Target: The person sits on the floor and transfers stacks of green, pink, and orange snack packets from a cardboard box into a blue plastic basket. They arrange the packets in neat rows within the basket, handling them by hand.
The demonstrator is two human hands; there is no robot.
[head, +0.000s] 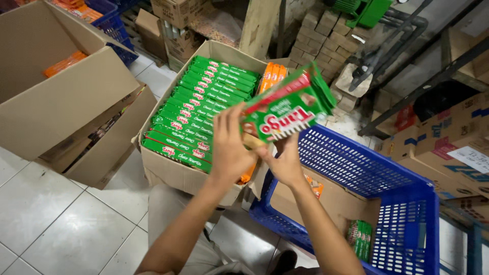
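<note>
Both my hands hold a stack of green and red snack packets (288,107) in front of me. My left hand (229,145) grips the stack's left end, and my right hand (285,160) supports it from below. Behind the stack stands an open cardboard box (173,170) packed with rows of the same green packets (198,112), with a few orange packets (272,76) at its far side. To the right is a blue plastic basket (402,193) lined with cardboard, holding a few green packets (360,238) at its bottom.
A large open cardboard box (61,102) with orange packets stands at the left on the white tiled floor (46,219). More printed cartons (448,137) sit at the right. Bricks, pipes and a green machine lie at the back. My knee is below the box.
</note>
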